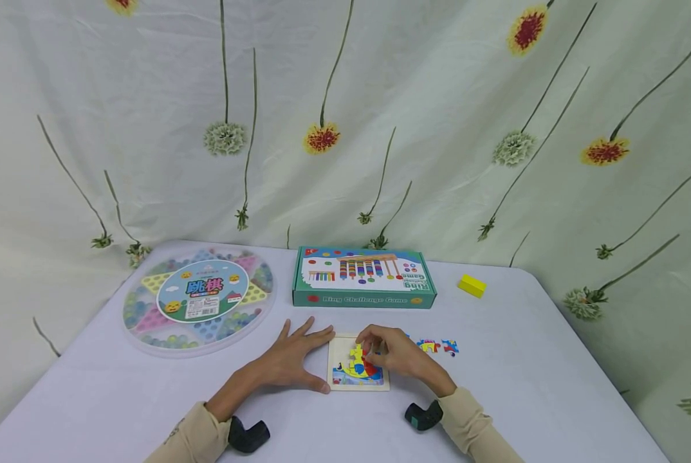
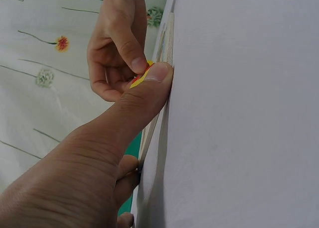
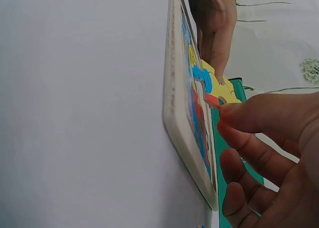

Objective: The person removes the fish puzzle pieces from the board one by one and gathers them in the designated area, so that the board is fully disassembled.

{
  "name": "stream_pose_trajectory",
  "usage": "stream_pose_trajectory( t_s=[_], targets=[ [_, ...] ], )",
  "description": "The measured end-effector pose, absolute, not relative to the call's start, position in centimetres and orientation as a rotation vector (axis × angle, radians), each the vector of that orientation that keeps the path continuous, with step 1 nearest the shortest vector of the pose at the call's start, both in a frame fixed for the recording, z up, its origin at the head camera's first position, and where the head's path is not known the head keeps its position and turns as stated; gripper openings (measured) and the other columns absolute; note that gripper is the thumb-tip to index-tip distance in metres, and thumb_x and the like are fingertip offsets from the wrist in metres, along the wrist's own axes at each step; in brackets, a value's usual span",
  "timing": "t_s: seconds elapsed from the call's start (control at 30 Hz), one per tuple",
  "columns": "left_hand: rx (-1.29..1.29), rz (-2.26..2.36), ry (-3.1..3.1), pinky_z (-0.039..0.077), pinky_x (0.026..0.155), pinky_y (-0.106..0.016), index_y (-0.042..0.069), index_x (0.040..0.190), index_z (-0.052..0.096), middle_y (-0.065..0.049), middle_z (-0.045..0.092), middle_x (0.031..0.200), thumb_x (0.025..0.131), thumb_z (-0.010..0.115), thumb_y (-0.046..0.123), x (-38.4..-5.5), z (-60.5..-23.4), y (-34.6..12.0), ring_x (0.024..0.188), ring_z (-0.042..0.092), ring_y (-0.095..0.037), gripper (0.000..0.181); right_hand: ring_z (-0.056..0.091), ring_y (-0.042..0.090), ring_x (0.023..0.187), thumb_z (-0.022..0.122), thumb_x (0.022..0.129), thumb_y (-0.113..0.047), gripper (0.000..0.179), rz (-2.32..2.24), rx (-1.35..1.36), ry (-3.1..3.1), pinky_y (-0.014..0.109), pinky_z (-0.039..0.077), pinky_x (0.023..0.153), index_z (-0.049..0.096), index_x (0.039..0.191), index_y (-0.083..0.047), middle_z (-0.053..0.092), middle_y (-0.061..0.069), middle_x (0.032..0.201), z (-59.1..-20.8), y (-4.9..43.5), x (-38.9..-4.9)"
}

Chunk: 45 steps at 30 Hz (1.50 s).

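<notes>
A wooden-framed jigsaw puzzle board (image 1: 359,388) lies on the white table, its lower part filled with a colourful picture. My left hand (image 1: 290,359) is spread flat beside it, thumb at the near left corner and fingertips by the far left corner. Over the board, my right hand (image 1: 396,350) pinches a jigsaw piece (image 3: 222,86), mainly yellow with some blue and red, between thumb and index finger. In the right wrist view the piece is tilted up from the board; whether any edge is seated I cannot tell. The left wrist view shows the left thumb (image 2: 144,91) against the frame.
Several loose jigsaw pieces (image 1: 429,346) lie right of the board, partly behind the right hand. Beyond stand a green Ring Challenge Game box (image 1: 364,300) and a yellow block (image 1: 471,286). A round Chinese checkers set (image 1: 202,292) with marbles lies at left.
</notes>
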<state>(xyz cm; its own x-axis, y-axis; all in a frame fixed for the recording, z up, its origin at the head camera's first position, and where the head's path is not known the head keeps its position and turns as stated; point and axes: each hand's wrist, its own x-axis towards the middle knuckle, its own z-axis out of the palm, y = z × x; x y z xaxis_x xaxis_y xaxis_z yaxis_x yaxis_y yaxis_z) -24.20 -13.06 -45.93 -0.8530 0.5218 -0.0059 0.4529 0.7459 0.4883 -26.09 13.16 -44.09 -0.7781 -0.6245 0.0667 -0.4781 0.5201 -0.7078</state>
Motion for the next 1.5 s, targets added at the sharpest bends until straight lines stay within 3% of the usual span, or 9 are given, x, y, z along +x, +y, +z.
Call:
stream_pose_trajectory(
  t_s=[0.47,1.5],
  targets=[
    [0.788,0.730,2.804,-0.009,0.111,-0.065,0.020,0.147,0.040,0.004,0.035,0.154,0.064,0.075,0.066,-24.16,-46.06,-13.07,0.147,0.008,-0.035,0.102,0.052,0.009,0.076,0.067,0.086,-0.004,0.022,-1.154,-0.917,2.544,0.019,0.046,0.068,0.064,0.107,-0.010,0.058,-0.006,0.082,-44.19,13.25,-26.15],
    [0.788,0.714,2.803,-0.009,0.111,-0.065,0.020,0.147,0.040,0.004,0.035,0.154,0.064,0.075,0.067,-24.20,-45.94,-13.05,0.147,0.008,-0.035,0.102,0.054,0.014,0.076,0.065,0.088,-0.003,0.023,-1.244,-0.939,2.477,0.019,0.048,0.069,0.064,0.111,-0.002,0.062,0.005,0.085,-43.99,13.98,-26.40]
  ],
)
